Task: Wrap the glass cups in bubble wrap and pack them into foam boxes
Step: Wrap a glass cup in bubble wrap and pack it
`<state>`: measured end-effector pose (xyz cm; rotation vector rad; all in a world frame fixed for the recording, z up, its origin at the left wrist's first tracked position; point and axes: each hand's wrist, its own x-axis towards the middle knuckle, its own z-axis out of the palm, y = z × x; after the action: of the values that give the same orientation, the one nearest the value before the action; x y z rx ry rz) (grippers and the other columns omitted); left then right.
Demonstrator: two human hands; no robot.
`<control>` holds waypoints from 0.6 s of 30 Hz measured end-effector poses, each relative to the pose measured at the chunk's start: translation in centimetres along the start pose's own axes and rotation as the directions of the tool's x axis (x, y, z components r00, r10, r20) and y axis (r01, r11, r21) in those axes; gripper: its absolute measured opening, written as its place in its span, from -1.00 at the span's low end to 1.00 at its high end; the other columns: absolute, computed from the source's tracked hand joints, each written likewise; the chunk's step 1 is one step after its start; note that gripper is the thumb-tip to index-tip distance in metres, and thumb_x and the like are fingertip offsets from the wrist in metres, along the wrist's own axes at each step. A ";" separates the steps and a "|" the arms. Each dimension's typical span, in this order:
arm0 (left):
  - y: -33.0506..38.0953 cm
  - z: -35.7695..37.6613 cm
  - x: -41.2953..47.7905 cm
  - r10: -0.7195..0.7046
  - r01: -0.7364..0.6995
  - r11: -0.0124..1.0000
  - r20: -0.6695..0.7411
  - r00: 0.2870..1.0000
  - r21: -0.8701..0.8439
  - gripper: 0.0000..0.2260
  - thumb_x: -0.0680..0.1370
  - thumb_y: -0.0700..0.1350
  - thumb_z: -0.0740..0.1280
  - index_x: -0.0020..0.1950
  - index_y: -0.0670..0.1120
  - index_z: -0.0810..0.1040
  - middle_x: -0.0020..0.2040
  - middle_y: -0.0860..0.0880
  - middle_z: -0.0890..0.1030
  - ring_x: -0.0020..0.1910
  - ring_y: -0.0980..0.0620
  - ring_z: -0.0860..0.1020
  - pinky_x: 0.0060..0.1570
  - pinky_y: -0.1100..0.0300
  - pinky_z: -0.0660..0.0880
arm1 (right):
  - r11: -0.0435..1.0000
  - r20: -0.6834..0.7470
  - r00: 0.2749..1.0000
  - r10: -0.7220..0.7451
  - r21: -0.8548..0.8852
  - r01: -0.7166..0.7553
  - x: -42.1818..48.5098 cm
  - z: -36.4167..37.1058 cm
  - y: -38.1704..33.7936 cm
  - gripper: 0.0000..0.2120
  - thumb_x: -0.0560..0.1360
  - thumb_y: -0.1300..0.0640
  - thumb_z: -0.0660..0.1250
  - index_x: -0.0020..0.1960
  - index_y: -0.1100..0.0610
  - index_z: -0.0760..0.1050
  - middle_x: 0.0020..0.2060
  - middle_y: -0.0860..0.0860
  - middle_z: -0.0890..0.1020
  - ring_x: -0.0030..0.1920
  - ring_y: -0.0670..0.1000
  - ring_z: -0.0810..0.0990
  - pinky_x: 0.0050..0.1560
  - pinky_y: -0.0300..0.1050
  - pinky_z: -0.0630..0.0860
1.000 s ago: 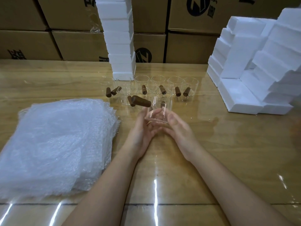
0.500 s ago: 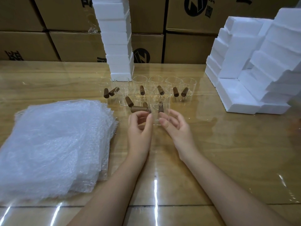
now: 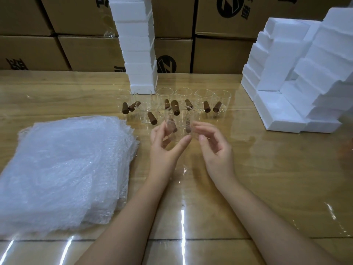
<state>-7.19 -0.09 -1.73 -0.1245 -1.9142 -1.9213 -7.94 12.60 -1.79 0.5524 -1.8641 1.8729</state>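
Observation:
My left hand holds a clear glass cup just above the table, thumb under its near side and fingers curled round its left side. The cup's brown wooden handle points up and away from me. My right hand sits right beside the cup with loosely curved fingers; its fingertips are at the cup's right wall and grip nothing. Behind stand several more glass cups with brown handles. A thick stack of bubble wrap sheets lies at the left. White foam boxes are piled at the right.
A tall tower of foam boxes rises behind the cups at table centre. Brown cardboard cartons line the far edge. The glossy wooden table stretches in front of the foam pile.
The cup has been turned in my hands: its handle swung from pointing left to pointing up and away. My right hand has eased off the cup and my left hand now carries it.

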 end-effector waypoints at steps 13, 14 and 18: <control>-0.4 -0.4 0.8 -0.338 0.444 0.860 0.370 0.865 -0.251 -0.54 0.42 0.25 0.24 0.21 0.01 0.46 0.06 -0.05 0.68 0.11 0.01 0.62 0.03 0.17 0.46 | 0.907 -0.030 0.941 0.337 0.280 -0.316 2.5 -3.1 -0.2 -0.78 0.54 -0.05 0.22 0.10 0.02 0.49 -0.42 -0.05 0.58 -0.37 -0.12 0.52 -0.29 -0.30 0.47; -0.3 -0.4 0.9 -0.351 0.461 0.853 0.384 0.854 -0.245 -0.53 0.43 0.23 0.21 0.24 -0.01 0.45 0.08 -0.04 0.67 0.12 0.01 0.62 0.01 0.19 0.47 | 0.903 -0.047 0.939 0.341 0.296 -0.312 2.6 -3.2 -0.2 -0.83 0.58 0.01 0.20 0.07 0.06 0.49 -0.44 -0.05 0.56 -0.40 -0.12 0.51 -0.32 -0.31 0.46; -0.6 -0.2 1.0 -0.370 0.469 0.846 0.353 0.859 -0.254 -0.58 0.50 0.14 0.22 0.29 0.00 0.47 0.09 0.07 0.65 -0.03 0.09 0.63 -0.12 0.26 0.53 | 0.888 -0.075 0.921 0.381 0.305 -0.343 2.7 -3.5 0.0 -0.88 0.62 0.14 0.18 -0.03 0.08 0.48 -0.49 -0.06 0.53 -0.44 -0.13 0.47 -0.37 -0.33 0.42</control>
<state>-8.29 -0.56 -1.94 -0.0903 -1.8935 -2.6557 -10.11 16.14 -0.32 0.1607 -1.7069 2.3851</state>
